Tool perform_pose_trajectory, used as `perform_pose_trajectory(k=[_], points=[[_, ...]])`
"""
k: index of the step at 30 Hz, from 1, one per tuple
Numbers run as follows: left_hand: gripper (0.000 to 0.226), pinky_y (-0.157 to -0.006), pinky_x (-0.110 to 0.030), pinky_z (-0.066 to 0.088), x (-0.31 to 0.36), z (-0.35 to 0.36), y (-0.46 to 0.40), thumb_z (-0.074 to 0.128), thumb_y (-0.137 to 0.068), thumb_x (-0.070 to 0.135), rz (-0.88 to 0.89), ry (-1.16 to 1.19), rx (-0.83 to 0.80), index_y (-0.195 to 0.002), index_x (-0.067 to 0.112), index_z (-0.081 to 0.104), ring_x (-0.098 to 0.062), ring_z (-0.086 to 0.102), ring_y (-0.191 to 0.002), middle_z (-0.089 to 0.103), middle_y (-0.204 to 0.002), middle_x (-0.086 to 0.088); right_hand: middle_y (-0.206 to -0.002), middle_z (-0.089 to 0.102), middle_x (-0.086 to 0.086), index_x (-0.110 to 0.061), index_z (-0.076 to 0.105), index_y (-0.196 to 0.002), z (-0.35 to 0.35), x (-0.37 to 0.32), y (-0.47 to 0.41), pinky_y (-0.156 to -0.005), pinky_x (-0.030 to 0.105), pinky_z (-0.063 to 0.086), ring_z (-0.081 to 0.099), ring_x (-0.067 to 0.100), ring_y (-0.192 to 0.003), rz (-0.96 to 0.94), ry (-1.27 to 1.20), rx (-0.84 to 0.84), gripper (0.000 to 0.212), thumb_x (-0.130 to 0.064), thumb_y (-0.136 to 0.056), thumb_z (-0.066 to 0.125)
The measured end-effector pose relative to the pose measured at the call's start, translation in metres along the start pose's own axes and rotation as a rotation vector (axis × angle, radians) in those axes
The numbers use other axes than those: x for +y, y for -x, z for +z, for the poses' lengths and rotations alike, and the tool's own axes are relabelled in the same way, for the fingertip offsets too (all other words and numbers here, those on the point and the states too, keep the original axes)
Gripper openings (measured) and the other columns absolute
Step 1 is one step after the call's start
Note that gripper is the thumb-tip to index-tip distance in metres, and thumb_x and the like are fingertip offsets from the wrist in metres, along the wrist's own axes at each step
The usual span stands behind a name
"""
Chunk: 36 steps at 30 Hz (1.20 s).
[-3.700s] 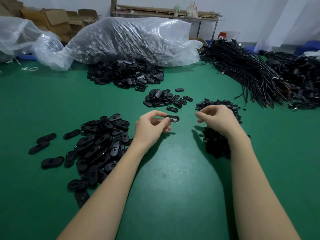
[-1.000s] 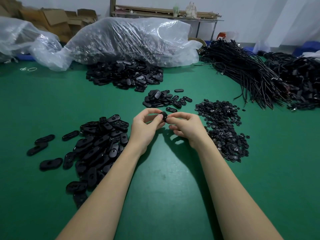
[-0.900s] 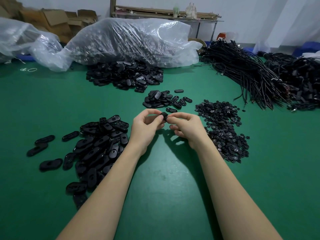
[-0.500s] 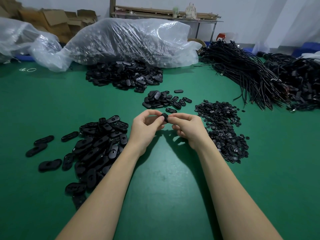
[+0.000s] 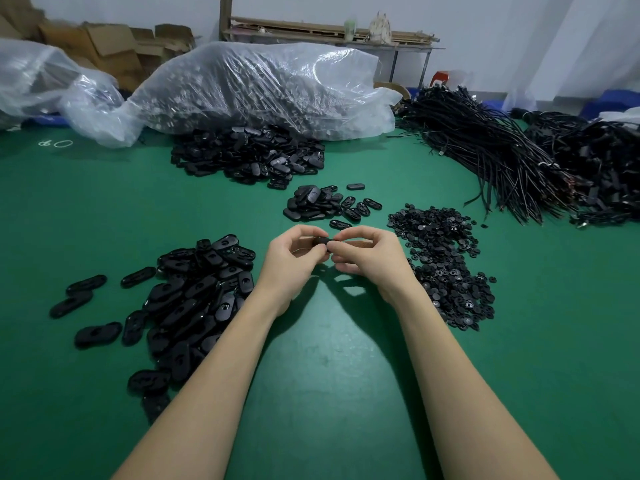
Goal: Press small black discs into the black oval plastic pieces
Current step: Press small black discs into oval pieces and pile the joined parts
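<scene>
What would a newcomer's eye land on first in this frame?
Probably the two hands meeting at centre, left hand and right hand pinching one black oval piece together. Next, the oval-piece heap to their left and the small disc pile to their right.

This is a small factory or assembly workshop. A broad green work table (image 5: 104, 220) carries loose heaps of identical black oval plastic pieces (image 5: 194, 299) at nine o'clock and small black discs (image 5: 446, 265) at three o'clock. At twelve o'clock lie clear plastic sacks (image 5: 263, 88) bulging with more parts, at two o'clock bundles of black cables (image 5: 485, 150). Flattened cardboard boxes (image 5: 104, 43) are stacked at eleven o'clock, beside a rough bench (image 5: 329, 32) against a bare white wall.
</scene>
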<state>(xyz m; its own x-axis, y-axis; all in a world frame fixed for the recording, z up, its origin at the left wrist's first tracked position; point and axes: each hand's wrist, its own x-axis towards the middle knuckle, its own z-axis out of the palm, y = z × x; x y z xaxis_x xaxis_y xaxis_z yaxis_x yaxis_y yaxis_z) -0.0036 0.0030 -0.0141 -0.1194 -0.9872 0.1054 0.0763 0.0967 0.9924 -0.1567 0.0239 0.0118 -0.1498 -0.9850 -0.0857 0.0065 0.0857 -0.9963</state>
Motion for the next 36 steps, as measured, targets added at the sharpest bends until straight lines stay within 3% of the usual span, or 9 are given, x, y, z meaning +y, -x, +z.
perform_pose_trajectory(k=[4, 8, 11, 14, 23, 30, 36], points=[[0.017, -0.084, -0.03, 0.059, 0.0004, -0.0007, -0.0001, 0.07, -0.09, 0.002, 0.01, -0.069, 0.01, -0.092, 0.019, 0.07, -0.016, 0.073, -0.084, 0.077, -0.087, -0.003, -0.083, 0.079, 0.012, -0.005, 0.077, -0.09, -0.0024, 0.0, -0.0023, -0.07, 0.025, 0.062, 0.077, 0.021, -0.077, -0.084, 0.023, -0.018, 0.012, 0.0, -0.081, 0.083], [0.014, -0.084, -0.032, 0.059, 0.0011, -0.0001, 0.0001, 0.072, -0.089, 0.004, 0.018, -0.101, 0.016, -0.093, 0.018, 0.07, -0.024, 0.073, -0.088, 0.077, -0.089, -0.009, -0.082, 0.079, 0.008, -0.011, 0.078, -0.089, -0.0032, 0.0033, -0.006, -0.08, 0.035, 0.064, 0.078, 0.024, -0.079, -0.113, 0.137, 0.002, 0.011, -0.004, -0.083, 0.083], [0.016, -0.079, -0.023, 0.056, 0.0013, -0.0005, 0.001, 0.072, -0.088, 0.002, 0.023, -0.104, 0.016, -0.092, 0.017, 0.072, -0.016, 0.074, -0.085, 0.078, -0.088, -0.006, -0.081, 0.079, 0.005, -0.015, 0.078, -0.087, -0.003, 0.0053, -0.007, -0.083, 0.039, 0.064, 0.078, 0.023, -0.078, -0.121, 0.179, 0.024, 0.01, -0.007, -0.083, 0.083], [0.016, -0.081, -0.021, 0.055, 0.0015, -0.0006, 0.0017, 0.074, -0.087, 0.003, 0.041, -0.125, 0.014, -0.09, 0.019, 0.072, -0.015, 0.074, -0.088, 0.078, -0.089, -0.003, -0.085, 0.079, 0.001, -0.017, 0.077, -0.088, -0.0045, 0.0061, -0.0061, -0.083, 0.043, 0.064, 0.078, 0.024, -0.077, -0.132, 0.229, 0.016, 0.01, -0.009, -0.084, 0.082], [0.017, -0.092, -0.034, 0.058, -0.0001, 0.0001, 0.0009, 0.077, -0.086, 0.007, 0.035, -0.167, 0.03, -0.09, 0.024, 0.072, -0.019, 0.074, -0.095, 0.078, -0.093, -0.002, -0.081, 0.079, 0.006, -0.014, 0.076, -0.087, -0.0055, 0.0058, -0.0051, -0.084, 0.044, 0.064, 0.078, 0.024, -0.077, -0.135, 0.226, 0.014, 0.01, -0.005, -0.085, 0.081], [0.015, -0.087, -0.025, 0.057, 0.0014, 0.0009, 0.002, 0.075, -0.088, 0.005, 0.044, -0.154, 0.031, -0.092, 0.019, 0.072, -0.015, 0.074, -0.091, 0.078, -0.093, -0.003, -0.079, 0.079, 0.004, -0.016, 0.076, -0.085, -0.005, 0.0051, -0.0042, -0.083, 0.043, 0.064, 0.078, 0.023, -0.076, -0.132, 0.229, 0.025, 0.011, -0.007, -0.084, 0.082], [0.013, -0.09, -0.03, 0.058, 0.001, 0.0012, 0.0013, 0.075, -0.088, 0.007, 0.043, -0.188, 0.025, -0.093, 0.018, 0.073, -0.018, 0.073, -0.094, 0.077, -0.094, -0.003, -0.078, 0.078, 0.004, -0.016, 0.076, -0.083, -0.0038, 0.0033, -0.0007, -0.083, 0.045, 0.064, 0.078, 0.021, -0.074, -0.136, 0.28, 0.034, 0.01, -0.007, -0.083, 0.081]])
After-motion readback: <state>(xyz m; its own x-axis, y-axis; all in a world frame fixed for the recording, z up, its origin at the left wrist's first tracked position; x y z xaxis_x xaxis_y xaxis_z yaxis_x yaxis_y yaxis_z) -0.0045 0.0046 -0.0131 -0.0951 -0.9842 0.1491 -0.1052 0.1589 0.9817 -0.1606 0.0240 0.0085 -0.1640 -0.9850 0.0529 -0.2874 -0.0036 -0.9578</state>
